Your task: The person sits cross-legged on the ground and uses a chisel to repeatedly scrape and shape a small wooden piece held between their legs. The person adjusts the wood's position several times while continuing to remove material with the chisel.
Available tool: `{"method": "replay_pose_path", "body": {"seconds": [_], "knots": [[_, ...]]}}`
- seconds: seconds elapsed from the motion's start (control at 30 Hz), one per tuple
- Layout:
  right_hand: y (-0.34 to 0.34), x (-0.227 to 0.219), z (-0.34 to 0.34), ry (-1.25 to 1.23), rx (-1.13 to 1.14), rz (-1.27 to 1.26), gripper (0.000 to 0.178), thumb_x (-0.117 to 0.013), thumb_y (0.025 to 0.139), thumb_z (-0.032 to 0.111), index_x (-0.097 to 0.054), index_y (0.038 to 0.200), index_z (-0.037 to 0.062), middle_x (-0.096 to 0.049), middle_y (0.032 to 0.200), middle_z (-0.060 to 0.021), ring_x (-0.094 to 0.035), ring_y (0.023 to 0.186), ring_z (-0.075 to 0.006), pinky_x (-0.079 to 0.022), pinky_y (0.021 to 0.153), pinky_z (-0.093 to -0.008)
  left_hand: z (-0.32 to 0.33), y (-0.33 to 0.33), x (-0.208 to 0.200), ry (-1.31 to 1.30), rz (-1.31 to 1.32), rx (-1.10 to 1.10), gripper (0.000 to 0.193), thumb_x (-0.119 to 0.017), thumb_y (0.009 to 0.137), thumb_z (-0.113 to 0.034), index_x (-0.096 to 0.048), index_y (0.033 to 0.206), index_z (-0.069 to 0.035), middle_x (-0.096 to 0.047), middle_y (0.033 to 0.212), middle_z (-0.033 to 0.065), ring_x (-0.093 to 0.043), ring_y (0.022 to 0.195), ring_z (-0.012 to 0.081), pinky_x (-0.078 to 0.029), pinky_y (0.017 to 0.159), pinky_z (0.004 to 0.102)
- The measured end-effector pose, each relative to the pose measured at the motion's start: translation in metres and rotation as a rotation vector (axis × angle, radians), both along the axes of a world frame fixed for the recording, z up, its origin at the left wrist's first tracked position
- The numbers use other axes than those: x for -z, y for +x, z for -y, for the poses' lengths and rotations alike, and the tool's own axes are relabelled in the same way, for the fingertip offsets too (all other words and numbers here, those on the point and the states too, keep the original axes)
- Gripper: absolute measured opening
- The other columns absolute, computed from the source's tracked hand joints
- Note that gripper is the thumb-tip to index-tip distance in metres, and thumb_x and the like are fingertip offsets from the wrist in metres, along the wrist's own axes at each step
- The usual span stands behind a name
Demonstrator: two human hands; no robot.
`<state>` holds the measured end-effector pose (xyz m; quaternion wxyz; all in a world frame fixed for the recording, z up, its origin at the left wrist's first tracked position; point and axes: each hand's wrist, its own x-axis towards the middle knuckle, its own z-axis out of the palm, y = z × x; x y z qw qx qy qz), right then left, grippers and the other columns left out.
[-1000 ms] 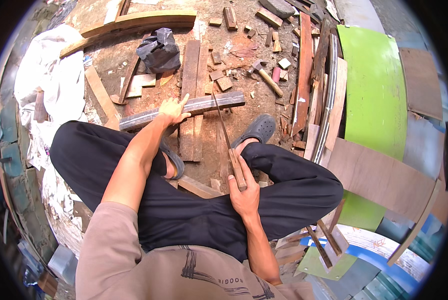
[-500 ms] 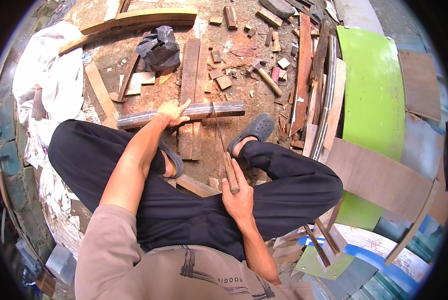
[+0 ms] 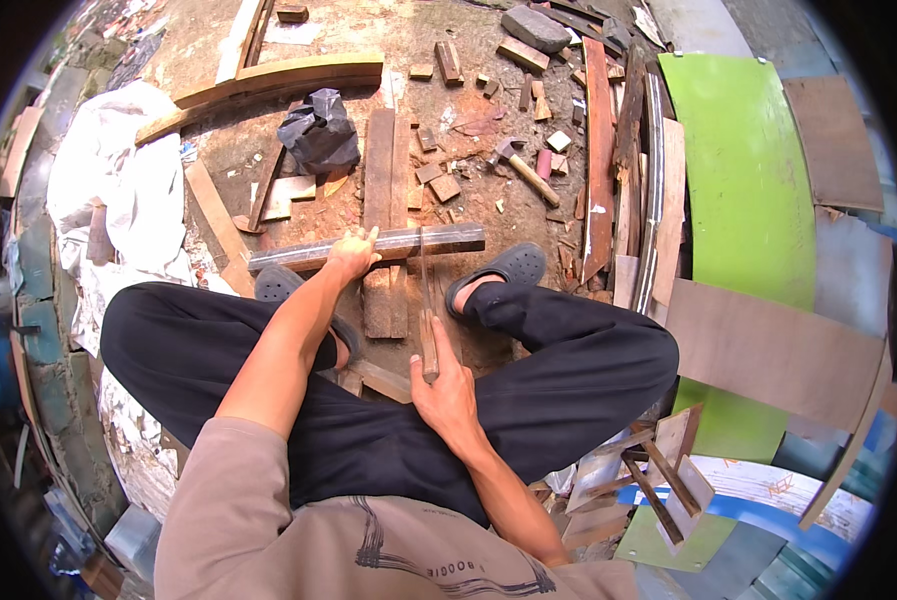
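My left hand (image 3: 352,253) presses down on a long wooden beam (image 3: 448,240) with a pale stripe along its top, fingers curled over it and thumb side toward the saw. The beam lies crosswise over two brown planks (image 3: 378,180) on the ground. In my right hand (image 3: 446,393) is the wooden handle of a handsaw (image 3: 428,345), held between my legs. Its thin blade runs away from me and crosses the beam to the right of my left hand, near the beam's right end. Whether the blade has cut into the wood is too small to tell.
A claw hammer (image 3: 530,176) lies beyond the beam at the right, among small wood offcuts (image 3: 445,187). Farther left sits a black plastic bag (image 3: 318,133). A white sack (image 3: 118,200) is at the left; long boards (image 3: 596,150) and a green sheet (image 3: 748,170) line the right.
The saw handle and my right hand have swung left, so the blade lies straighter across the beam. My left hand stays on the beam. The whole view has shifted slightly.
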<state>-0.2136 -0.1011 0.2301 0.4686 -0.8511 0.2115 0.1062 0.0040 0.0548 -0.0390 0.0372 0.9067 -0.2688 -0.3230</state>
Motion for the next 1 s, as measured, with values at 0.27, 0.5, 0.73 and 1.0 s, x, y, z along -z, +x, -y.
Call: {"method": "replay_pose_path", "body": {"seconds": [0.27, 0.5, 0.73, 1.0], "knots": [[0.003, 0.003, -0.003, 0.014, 0.048, 0.021, 0.065, -0.063, 0.094, 0.014, -0.041, 0.155, 0.0039, -0.069, 0.105, -0.0347, -0.069, 0.092, -0.0494, -0.055, 0.083, -0.05, 0.001, 0.004, -0.013, -0.013, -0.01, 0.017, 0.074, -0.056, 0.102, -0.048, -0.033, 0.159, -0.007, -0.052, 0.147, 0.0249, -0.055, 0.131, 0.0413, -0.046, 0.109, 0.0478], [0.009, -0.013, -0.015, 0.017, 0.085, -0.113, 0.063, -0.063, 0.096, 0.013, -0.043, 0.154, 0.0044, -0.069, 0.116, -0.031, -0.07, 0.105, -0.0428, -0.054, 0.091, -0.0432, 0.015, -0.014, -0.008, -0.029, 0.013, 0.005, 0.078, -0.066, 0.097, -0.042, -0.035, 0.157, -0.003, -0.058, 0.137, 0.0281, -0.063, 0.118, 0.043, -0.047, 0.106, 0.0494], [-0.002, 0.001, -0.034, -0.063, 0.044, -0.015, 0.066, -0.062, 0.094, 0.011, -0.039, 0.156, 0.0036, -0.069, 0.113, -0.0341, -0.071, 0.093, -0.0485, -0.056, 0.08, -0.0497, 0.011, -0.038, 0.014, -0.079, 0.13, -0.023, 0.081, -0.066, 0.097, -0.039, -0.031, 0.158, 0.001, -0.053, 0.145, 0.0301, -0.062, 0.122, 0.0435, -0.041, 0.112, 0.0502], [0.008, -0.003, -0.027, -0.057, 0.018, -0.036, 0.067, -0.062, 0.093, 0.011, -0.039, 0.156, 0.0044, -0.069, 0.105, -0.035, -0.07, 0.09, -0.0493, -0.056, 0.078, -0.0503, 0.004, -0.029, 0.003, -0.12, 0.129, -0.009, 0.078, -0.067, 0.096, -0.04, -0.035, 0.157, -0.003, -0.057, 0.138, 0.0232, -0.062, 0.118, 0.0427, -0.049, 0.103, 0.0492]]}}
